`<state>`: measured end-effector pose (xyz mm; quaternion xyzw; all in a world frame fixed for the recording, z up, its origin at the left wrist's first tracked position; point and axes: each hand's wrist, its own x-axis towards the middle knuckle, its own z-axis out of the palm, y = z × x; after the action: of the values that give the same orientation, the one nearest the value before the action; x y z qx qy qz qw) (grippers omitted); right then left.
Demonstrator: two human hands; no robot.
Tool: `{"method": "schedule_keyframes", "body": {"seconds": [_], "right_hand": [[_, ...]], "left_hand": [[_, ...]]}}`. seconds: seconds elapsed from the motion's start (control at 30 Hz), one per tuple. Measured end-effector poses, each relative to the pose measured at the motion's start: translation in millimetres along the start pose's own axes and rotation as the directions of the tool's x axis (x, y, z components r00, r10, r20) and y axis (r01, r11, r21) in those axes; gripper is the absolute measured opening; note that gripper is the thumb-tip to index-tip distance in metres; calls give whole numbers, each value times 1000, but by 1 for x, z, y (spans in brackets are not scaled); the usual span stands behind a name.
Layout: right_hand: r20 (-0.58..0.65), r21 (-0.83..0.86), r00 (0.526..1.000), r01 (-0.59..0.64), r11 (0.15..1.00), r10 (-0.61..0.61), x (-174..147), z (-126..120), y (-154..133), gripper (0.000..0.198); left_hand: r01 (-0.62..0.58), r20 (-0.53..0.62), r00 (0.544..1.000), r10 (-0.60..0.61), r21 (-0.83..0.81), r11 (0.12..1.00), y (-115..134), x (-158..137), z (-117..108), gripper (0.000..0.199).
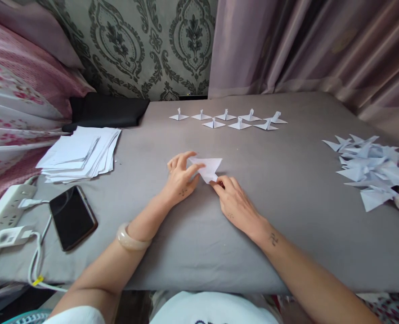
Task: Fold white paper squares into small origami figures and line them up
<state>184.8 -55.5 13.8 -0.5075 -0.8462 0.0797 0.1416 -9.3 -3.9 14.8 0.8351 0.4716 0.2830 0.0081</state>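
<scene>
A folded piece of white paper [211, 168] is held just above the grey-covered table, its wide edge away from me and its narrower end toward me. My left hand [181, 181] grips its left side, with the thumb on the face of the paper and the fingers by the far left corner. At the lower end, my right hand [235, 202] pinches the paper between thumb and fingers. Beyond my hands, several folded paper cranes [239, 123] stand in two rows.
On the left lie a stack of white paper sheets [101, 155], a smartphone [73, 218], a power strip [8, 211] with cables and a black folded item [108, 110]. A heap of folded paper pieces [376, 166] sits at the right, near the curtain [253, 45].
</scene>
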Motion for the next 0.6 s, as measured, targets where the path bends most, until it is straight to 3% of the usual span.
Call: {"method": "schedule_keyframes", "body": {"seconds": [0.1, 0.3, 0.47, 0.6], "right_hand": [[6, -16, 1000, 10, 1000, -10, 0, 1, 1, 43], [10, 20, 1000, 1, 1000, -1, -1, -2, 2, 42], [34, 65, 999, -4, 998, 2, -2, -6, 3, 46], [55, 94, 998, 4, 996, -9, -5, -11, 4, 44]], "left_hand": [[6, -116, 993, -2, 35, 999, 4, -1, 5, 40], [32, -252, 967, -46, -59, 998, 12, -8, 10, 40], [-58, -15, 998, 57, -125, 990, 15, -11, 10, 4], [-114, 62, 990, 126, -169, 979, 14, -12, 13, 14]]}}
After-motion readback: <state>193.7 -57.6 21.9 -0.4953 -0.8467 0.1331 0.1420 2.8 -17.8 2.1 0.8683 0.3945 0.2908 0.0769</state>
